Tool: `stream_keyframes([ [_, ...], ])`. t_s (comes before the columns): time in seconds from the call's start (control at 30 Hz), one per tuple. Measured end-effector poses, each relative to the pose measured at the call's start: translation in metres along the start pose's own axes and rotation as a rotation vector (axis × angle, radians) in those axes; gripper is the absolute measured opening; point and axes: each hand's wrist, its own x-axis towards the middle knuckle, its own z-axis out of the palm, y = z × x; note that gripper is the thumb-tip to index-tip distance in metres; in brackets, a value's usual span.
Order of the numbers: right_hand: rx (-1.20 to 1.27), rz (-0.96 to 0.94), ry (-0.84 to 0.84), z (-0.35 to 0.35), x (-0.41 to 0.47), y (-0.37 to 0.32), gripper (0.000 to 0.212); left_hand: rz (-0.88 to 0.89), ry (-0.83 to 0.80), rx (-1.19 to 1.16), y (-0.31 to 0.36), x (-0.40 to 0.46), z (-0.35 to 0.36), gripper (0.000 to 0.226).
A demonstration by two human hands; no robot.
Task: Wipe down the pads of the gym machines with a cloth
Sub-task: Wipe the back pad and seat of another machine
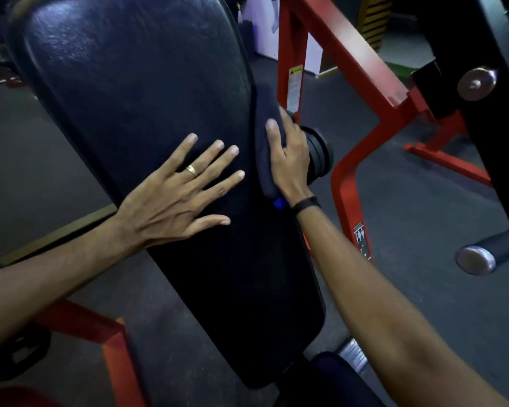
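— What have you got, starting from the left?

— My left hand [171, 198] lies flat on the long black pad [135, 113], fingers straight and spread, a ring on one of them. It holds nothing; I judge it is only steadying the pad.

— And the cloth?

— Further right. The dark cloth [265, 142] is draped over the pad's right edge, and my right hand [290, 160] presses it there, fingers lying along it and wrapping the edge. There is a dark band on that wrist.

— So which step is this?

— Wiping the side edge, I think. The upper face has a sheen that may be moisture; I cannot tell how much of it is done. Next I would slide the cloth along the edge towards me, keeping pressure on so it does not slip off.

— What surrounds it?

— The red frame [344, 63] stands just right of the pad, with a black weight plate [321, 154] behind my right hand. Dark rubber floor [417, 207] below, and a chrome-capped handle [482, 254] at far right.
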Motion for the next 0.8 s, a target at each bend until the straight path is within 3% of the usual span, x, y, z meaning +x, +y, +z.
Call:
stream_keyframes([
  [0.1,-0.084,0.129,0.035,-0.011,-0.087,0.052,0.052,-0.004,0.019,-0.004,0.000,0.000,0.001,0.073],
  [0.2,-0.224,0.423,0.145,-0.018,-0.192,0.096,0.056,0.004,0.057,-0.013,0.000,-0.003,0.003,0.073],
  [0.27,-0.298,0.645,0.295,-0.013,-0.240,0.107,0.045,0.016,0.091,-0.002,-0.002,-0.003,0.005,0.073],
  [0.33,-0.310,0.854,0.418,-0.006,-0.250,0.099,0.039,0.007,0.110,-0.020,0.000,-0.005,0.006,0.071],
  [0.4,-0.289,0.922,0.474,0.007,-0.221,0.079,0.042,0.002,0.139,-0.009,0.000,-0.007,0.010,0.070],
  [0.5,-0.278,0.744,0.565,0.030,-0.157,0.026,0.041,-0.014,0.128,-0.034,-0.004,-0.005,0.008,0.068],
  [0.57,-0.258,0.476,0.583,0.049,-0.129,-0.022,0.039,-0.047,0.142,-0.046,-0.003,-0.008,0.008,0.067],
  [0.63,-0.261,0.234,0.494,0.059,-0.122,-0.060,0.043,-0.086,0.155,-0.034,-0.002,-0.009,0.007,0.068],
  [0.73,-0.313,0.012,0.333,0.049,-0.174,-0.046,0.045,-0.092,0.156,-0.017,0.000,-0.009,0.003,0.069],
  [0.8,-0.420,-0.013,0.251,0.040,-0.250,-0.004,0.040,-0.090,0.129,-0.024,0.002,-0.009,0.004,0.069],
])
